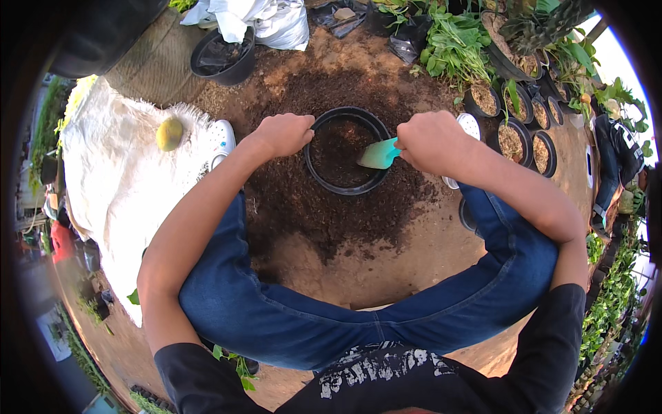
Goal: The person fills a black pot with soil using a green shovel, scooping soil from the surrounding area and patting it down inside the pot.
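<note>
A round black plastic plant pot (pixel 347 190) stands on the ground between my feet, with dark soil (pixel 339 150) inside. My left hand (pixel 285 134) grips the left side of its rim, fingers curled over the edge. In my right hand (pixel 429 138) is the handle of a turquoise hand trowel (pixel 380 154). Its blade reaches over the right rim into the pot, and the tip meets the soil. Most of the trowel's handle is hidden by my fingers. Loose dark soil (pixel 331 222) lies spread on the ground around the pot.
A white woven sheet (pixel 119 196) carries a yellow-green round fruit (pixel 169 134) at left. Behind stand another black pot (pixel 227 64) and white sacks (pixel 279 23). Uprooted leafy plants (pixel 455 46) lie at the back right, near several filled pots (pixel 512 142). Another person (pixel 613 160) is at far right.
</note>
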The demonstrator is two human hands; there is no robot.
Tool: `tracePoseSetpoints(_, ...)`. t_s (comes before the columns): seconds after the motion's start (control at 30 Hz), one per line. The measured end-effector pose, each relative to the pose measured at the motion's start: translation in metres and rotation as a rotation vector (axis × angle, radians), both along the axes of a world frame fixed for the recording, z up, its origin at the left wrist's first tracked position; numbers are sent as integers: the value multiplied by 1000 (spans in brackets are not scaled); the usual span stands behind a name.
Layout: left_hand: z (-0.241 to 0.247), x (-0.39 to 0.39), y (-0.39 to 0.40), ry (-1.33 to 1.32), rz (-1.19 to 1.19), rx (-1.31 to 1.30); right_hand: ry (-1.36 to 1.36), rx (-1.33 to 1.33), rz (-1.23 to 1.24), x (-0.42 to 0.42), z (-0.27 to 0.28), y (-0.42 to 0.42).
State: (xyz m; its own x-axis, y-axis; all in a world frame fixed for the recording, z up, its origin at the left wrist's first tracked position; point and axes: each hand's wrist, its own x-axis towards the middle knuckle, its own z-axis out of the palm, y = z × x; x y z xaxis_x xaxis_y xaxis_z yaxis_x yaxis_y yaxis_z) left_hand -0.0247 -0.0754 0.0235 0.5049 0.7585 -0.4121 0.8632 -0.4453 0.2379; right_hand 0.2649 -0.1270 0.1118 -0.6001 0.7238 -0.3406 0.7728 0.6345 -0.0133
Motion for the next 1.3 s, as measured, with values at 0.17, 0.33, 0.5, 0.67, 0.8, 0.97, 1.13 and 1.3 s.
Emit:
tracePoseSetpoints(0.17, -3, -2, -1, -5, 21, -10, 242, 93, 125, 0, -8, 6)
tracePoseSetpoints(0.33, -5, 0, 0, -28, 21, -18, 44, 3, 62, -4, -10, -3)
tracePoseSetpoints(0.5, -10, -5, 0, -31, 24, 2, 132, 11, 50, -16, -3, -4)
tracePoseSetpoints(0.67, -6, 1, 3, -36, 4, -32, 16, -41, -5, -8, -18, -8)
tracePoseSetpoints(0.8, -9, -9, -1, -38, 19, -19, 71, -101, -37, -19, 6, -10)
tracePoseSetpoints(0.97, -11, -5, 3, -65, -12, -31, -13, -123, -68, -7, -9, -8)
tracePoseSetpoints(1.13, -11, -9, 4, -54, -11, -53, 272, -85, -20, -5, -4, -7)
tracePoseSetpoints(1.3, -14, -10, 2, -63, -3, -31, -38, -117, -54, -6, -9, -2)
